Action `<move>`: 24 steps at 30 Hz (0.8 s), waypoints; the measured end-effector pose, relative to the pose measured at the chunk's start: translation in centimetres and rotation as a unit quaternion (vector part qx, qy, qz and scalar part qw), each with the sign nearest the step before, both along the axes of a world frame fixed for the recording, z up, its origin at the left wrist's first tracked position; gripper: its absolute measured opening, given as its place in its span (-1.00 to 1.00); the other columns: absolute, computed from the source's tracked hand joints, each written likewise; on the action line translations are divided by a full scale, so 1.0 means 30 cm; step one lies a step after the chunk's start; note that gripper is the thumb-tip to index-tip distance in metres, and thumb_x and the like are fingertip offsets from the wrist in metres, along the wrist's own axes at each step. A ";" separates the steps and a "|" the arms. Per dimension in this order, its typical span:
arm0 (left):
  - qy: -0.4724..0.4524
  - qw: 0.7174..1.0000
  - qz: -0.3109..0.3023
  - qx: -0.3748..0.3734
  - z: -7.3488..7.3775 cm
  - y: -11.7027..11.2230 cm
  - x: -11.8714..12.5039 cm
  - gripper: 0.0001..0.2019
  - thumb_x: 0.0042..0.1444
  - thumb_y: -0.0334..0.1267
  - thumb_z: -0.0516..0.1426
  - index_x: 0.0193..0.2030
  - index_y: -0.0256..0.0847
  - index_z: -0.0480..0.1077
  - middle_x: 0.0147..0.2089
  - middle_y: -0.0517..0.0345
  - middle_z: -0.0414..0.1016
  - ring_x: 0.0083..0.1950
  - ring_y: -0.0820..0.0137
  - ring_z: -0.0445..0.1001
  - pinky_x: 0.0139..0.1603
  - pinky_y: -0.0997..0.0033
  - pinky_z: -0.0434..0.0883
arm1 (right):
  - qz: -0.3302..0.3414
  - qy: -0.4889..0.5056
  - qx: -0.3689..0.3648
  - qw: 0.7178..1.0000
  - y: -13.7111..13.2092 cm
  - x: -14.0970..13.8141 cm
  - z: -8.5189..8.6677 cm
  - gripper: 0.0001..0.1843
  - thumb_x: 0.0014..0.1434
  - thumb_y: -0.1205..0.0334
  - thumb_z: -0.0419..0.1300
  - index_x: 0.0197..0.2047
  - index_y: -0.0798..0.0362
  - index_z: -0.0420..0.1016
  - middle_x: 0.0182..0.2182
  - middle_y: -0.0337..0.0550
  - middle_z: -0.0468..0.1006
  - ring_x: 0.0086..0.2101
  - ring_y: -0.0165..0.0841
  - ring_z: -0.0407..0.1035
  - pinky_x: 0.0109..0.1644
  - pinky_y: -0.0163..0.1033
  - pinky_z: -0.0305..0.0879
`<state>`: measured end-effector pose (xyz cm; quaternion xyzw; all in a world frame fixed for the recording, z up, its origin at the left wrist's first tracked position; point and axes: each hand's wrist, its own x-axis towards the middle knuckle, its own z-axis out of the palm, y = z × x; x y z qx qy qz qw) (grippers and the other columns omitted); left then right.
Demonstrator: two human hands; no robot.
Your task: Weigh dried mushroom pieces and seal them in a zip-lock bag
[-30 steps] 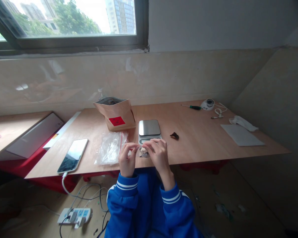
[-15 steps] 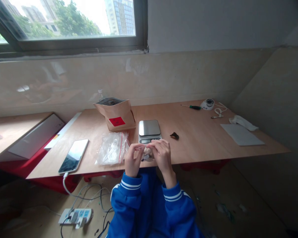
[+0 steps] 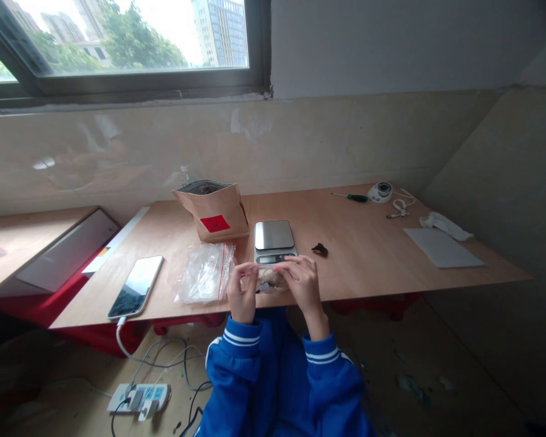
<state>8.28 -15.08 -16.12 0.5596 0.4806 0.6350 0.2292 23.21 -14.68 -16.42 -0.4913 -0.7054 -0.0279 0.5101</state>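
Both hands meet at the near edge of the wooden table [image 3: 373,255], pinching a small clear zip bag [image 3: 267,280] with pale and dark contents between them. My left hand [image 3: 242,292] grips the bag's left end and my right hand [image 3: 304,284] grips its right end. A small kitchen scale [image 3: 274,238] with a steel platform sits just behind the hands. A pile of empty clear zip bags [image 3: 205,273] lies to the left of my left hand. An open brown paper pouch [image 3: 213,210] with a red label stands behind them.
A phone [image 3: 136,286] on a white cable lies at the left. A small dark piece [image 3: 319,249] lies right of the scale. Farther right are a green-handled screwdriver [image 3: 351,196], a round white device [image 3: 381,191], a grey sheet [image 3: 442,247]. A power strip [image 3: 138,397] lies on the floor.
Both hands have shifted slightly right along the table edge with the small bag, and the fingers have worked along its top edge. Nothing else on the table has moved.
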 end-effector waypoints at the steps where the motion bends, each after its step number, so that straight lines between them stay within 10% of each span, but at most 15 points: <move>1: -0.016 1.000 0.012 -0.002 -0.003 0.002 -0.004 -0.83 0.14 -0.15 0.13 -0.25 -0.19 0.39 -0.28 0.12 0.46 -0.20 0.36 0.43 -0.12 0.34 0.37 | -0.003 -0.002 -0.003 1.000 0.002 0.008 -0.003 -0.86 0.22 0.25 0.17 -0.33 -0.07 0.56 -0.38 -0.25 0.60 -0.20 -0.30 0.45 0.03 -0.09 0.19; 24: -0.276 0.956 -0.033 -0.093 -0.063 0.045 -0.010 -0.73 0.04 -0.07 0.21 -0.23 -0.22 0.36 -0.33 0.17 0.50 -0.26 0.39 0.53 -0.12 0.34 0.44 | -0.017 0.101 -0.079 0.992 0.002 0.097 -0.032 -0.76 0.20 0.06 0.16 -0.40 -0.05 0.56 -0.42 -0.18 0.60 -0.33 -0.26 0.43 -0.16 -0.15 0.28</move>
